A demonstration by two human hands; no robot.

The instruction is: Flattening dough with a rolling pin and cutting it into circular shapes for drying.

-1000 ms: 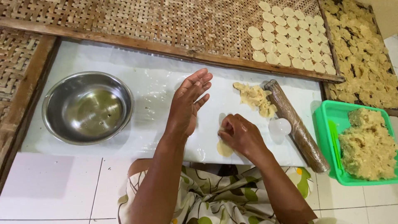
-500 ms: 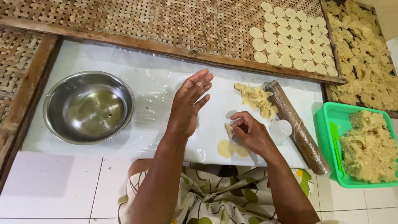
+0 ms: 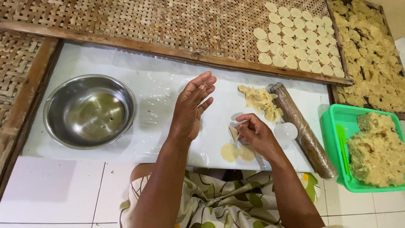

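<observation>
My left hand (image 3: pixel 192 105) hovers flat over the white plastic sheet (image 3: pixel 156 97), fingers spread, palm turned toward the right, holding nothing. My right hand (image 3: pixel 255 133) pinches a thin pale dough disc (image 3: pixel 233 133) by its edge, lifting it off the sheet. Two more flat dough discs (image 3: pixel 236 153) lie on the sheet just below that hand. A heap of dough scraps (image 3: pixel 261 101) sits beyond the right hand, next to a plastic-wrapped rolling pin (image 3: pixel 301 128).
An empty steel bowl (image 3: pixel 89 112) stands at the left. A green tub (image 3: pixel 333 139) of crumbly dough is at the right. Woven bamboo trays (image 3: pixel 168 25) behind carry rows of round discs (image 3: pixel 295 46); another tray (image 3: pixel 371 55) holds several dried pieces.
My right hand stopped pressing down on the sheet, lifted and peeled up one dough disc, uncovering the flat discs beneath. My left hand stayed almost still.
</observation>
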